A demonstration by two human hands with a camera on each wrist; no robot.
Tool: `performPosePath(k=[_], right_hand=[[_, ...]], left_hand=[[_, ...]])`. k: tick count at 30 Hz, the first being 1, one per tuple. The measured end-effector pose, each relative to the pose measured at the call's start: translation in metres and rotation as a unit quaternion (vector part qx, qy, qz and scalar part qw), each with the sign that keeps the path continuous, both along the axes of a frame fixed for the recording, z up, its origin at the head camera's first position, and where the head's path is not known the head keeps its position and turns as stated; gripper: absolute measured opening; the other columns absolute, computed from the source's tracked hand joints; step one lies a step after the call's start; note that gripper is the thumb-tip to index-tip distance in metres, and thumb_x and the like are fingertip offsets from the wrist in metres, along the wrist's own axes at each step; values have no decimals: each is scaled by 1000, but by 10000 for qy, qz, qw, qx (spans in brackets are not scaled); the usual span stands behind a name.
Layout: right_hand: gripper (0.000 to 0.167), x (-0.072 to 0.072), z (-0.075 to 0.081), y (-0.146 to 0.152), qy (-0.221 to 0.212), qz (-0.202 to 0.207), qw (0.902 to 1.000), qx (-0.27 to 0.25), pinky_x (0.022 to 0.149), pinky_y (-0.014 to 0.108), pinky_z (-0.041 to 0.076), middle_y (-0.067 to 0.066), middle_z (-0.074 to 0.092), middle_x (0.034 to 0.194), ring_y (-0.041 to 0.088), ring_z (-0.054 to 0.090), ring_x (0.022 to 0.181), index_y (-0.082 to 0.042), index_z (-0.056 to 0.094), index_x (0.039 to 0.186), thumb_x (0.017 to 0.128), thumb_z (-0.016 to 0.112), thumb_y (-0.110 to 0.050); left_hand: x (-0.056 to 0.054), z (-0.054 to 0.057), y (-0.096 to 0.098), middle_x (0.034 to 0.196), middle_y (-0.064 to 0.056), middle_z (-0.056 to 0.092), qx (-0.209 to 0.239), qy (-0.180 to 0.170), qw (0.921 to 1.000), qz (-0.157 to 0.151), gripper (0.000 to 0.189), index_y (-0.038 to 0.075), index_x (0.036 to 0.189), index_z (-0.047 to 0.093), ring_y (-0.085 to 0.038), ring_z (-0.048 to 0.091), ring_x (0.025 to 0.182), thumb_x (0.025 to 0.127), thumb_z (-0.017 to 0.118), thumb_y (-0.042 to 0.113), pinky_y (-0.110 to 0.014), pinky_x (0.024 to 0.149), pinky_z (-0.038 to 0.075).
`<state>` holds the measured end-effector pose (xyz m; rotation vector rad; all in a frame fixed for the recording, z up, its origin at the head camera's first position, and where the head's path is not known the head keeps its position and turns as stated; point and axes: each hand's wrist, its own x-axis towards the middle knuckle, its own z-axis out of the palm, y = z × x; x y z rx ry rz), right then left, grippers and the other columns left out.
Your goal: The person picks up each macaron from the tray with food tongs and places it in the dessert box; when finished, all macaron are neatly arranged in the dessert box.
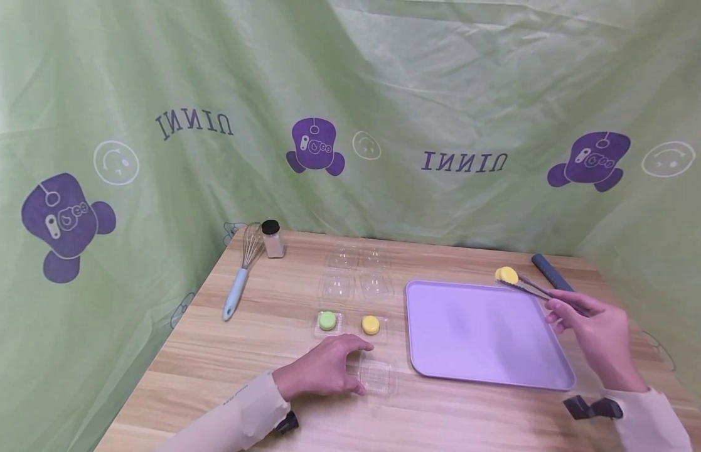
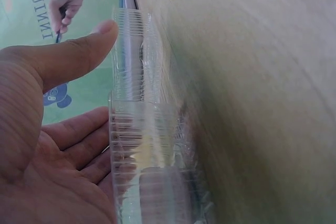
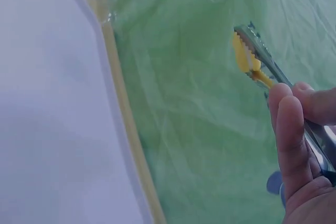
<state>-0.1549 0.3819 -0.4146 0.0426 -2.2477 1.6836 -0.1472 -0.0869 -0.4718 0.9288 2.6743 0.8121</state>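
My right hand [image 1: 595, 339] grips a pair of metal tongs [image 1: 533, 289] above the far right corner of the purple tray [image 1: 491, 333]. Between the tongs' serrated tips sits a yellow macaron [image 3: 243, 56], seen from the side in the right wrist view. My left hand [image 1: 326, 367] is at the left side of a small clear plastic box [image 1: 378, 376], thumb and fingers spread apart. In the left wrist view the thumb tip is right at a clear box edge. Just beyond lie a green macaron [image 1: 327, 321] and another yellow macaron [image 1: 370, 324], each on a clear base.
Several clear domed lids [image 1: 337, 285] stand behind the macarons. A whisk [image 1: 240, 276] with a light blue handle and a black-capped jar [image 1: 273, 240] are at the back left. A dark blue bar [image 1: 551, 272] lies at the far right. Green cloth [image 1: 384, 81] hangs around the table.
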Motion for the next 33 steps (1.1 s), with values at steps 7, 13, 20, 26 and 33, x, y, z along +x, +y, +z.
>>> performPosePath(k=[7, 13, 20, 26, 33], right_hand=[[19, -2, 13, -33, 462, 118, 9952, -852, 52, 19, 57, -2, 78, 74, 8, 70, 57, -2, 77, 106, 89, 72, 4], [21, -7, 21, -59, 840, 509, 9916, -847, 50, 20, 57, -1, 77, 74, 9, 69, 57, 11, 71, 109, 88, 71, 9], [21, -10, 23, -89, 995, 900, 9896, -514, 47, 22, 56, -2, 76, 75, 8, 69, 58, 17, 68, 107, 87, 69, 12], [20, -6, 22, -112, 899, 1083, 9901, -16, 47, 24, 55, -2, 74, 71, 8, 66, 56, 18, 68, 107, 89, 69, 9], [17, -5, 14, -131, 1011, 1556, 9819, 367, 47, 26, 56, -3, 73, 69, 11, 66, 53, 13, 70, 106, 89, 69, 9]], left_hand=[[0, 0, 0, 140, 0, 64, -41, 13, 10000, 14, 74, 15, 136, 62, -19, 58, 133, 71, 91, 36, -36, 117, 47], [-1, 1, 1, 140, 1, 64, -81, -3, 10000, 14, 74, 16, 136, 62, -18, 58, 134, 71, 91, 37, -35, 117, 46], [-2, 0, 0, 139, 0, 65, -22, 46, 10000, -14, 74, 14, 136, 62, -19, 58, 133, 72, 91, 36, -36, 117, 47], [-1, -1, 0, 138, 1, 66, 6, 35, 10000, -7, 74, 15, 135, 62, -17, 59, 132, 71, 91, 37, -33, 116, 48], [-1, -2, 1, 137, 1, 66, 8, 61, 10000, 5, 74, 14, 136, 62, -16, 59, 131, 71, 91, 36, -32, 116, 47]])
